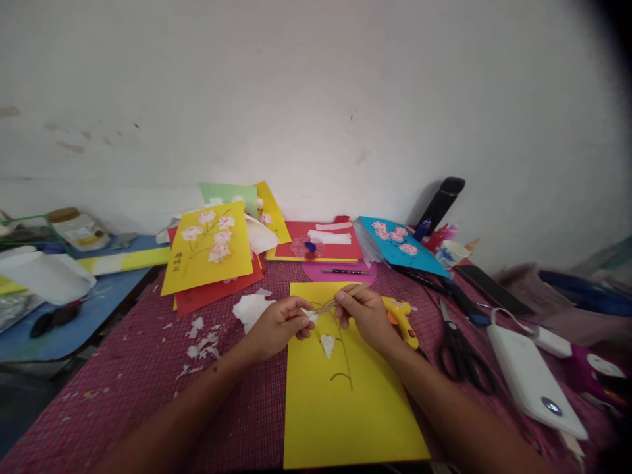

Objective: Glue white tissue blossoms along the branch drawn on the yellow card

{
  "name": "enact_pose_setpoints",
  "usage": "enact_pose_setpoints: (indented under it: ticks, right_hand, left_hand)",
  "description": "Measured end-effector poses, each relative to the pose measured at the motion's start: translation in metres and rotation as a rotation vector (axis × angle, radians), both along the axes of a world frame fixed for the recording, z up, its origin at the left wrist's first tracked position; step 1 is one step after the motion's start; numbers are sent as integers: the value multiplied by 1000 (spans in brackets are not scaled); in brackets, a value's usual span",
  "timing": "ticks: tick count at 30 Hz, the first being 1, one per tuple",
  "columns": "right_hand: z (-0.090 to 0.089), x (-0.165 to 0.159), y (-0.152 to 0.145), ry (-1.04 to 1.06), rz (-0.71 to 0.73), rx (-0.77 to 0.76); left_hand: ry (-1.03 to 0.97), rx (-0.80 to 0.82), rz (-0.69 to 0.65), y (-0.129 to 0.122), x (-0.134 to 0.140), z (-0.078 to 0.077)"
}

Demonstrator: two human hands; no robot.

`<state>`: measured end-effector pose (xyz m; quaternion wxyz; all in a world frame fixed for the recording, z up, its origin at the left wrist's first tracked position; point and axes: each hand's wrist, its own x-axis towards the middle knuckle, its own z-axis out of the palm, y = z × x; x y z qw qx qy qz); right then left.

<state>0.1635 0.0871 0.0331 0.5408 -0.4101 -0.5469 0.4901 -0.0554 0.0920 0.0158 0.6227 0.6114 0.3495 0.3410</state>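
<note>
A yellow sheet of paper (355,421) with a drawn branch lies in front of me. One white paper tuft (328,345) sits on the drawing. Above the sheet's upper part, my left hand (284,324) pinches a small white piece of paper (311,316) between thumb and fingers. My right hand (363,313) grips a thin wooden stick (356,289), its tip meeting that paper piece. Beside my left hand lies torn white tissue paper (251,309), with small scraps (203,345) further left. A yellow glue gun (405,322) rests partly behind my right hand.
Black scissors (461,359) and a white power bank (536,382) lie at the right. Finished flower pictures (210,247) are stacked at the back left, and a blue one (407,247) leans at the back right. A paper cup (451,253) stands near the wall, a pen (346,271) before it.
</note>
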Motion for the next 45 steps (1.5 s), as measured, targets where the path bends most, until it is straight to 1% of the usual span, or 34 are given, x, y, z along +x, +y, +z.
enact_pose_setpoints:
  ticks: [4, 12, 19, 26, 30, 33, 38, 40, 45]
  right_hand:
    - [0, -1, -1, 45, -13, 4]
    - [-4, -1, -2, 66, -39, 42]
    - [-6, -2, 0, 101, -57, -5]
    - [-5, -2, 1, 131, -57, -13]
    - [-4, 2, 2, 139, 18, -14]
    - [-3, 5, 3, 105, 63, 9]
    - [1, 6, 1, 25, 22, 71]
    - [3, 6, 0, 13, -4, 61]
    - [6, 5, 1, 49, -33, -29]
  left_hand:
    - [20, 32, 8, 0, 0, 3]
    - [55, 47, 40, -4, 3, 8]
    - [90, 69, 70, -6, 6, 15]
    - [86, 94, 77, -7, 5, 14]
    - [77, 73, 96, -5, 4, 11]
    - [61, 72, 75, -3, 3, 8]
    - [84, 124, 55, -5, 3, 9]
    - [95, 159, 59, -7, 4, 11]
    - [124, 214, 88, -9, 5, 15]
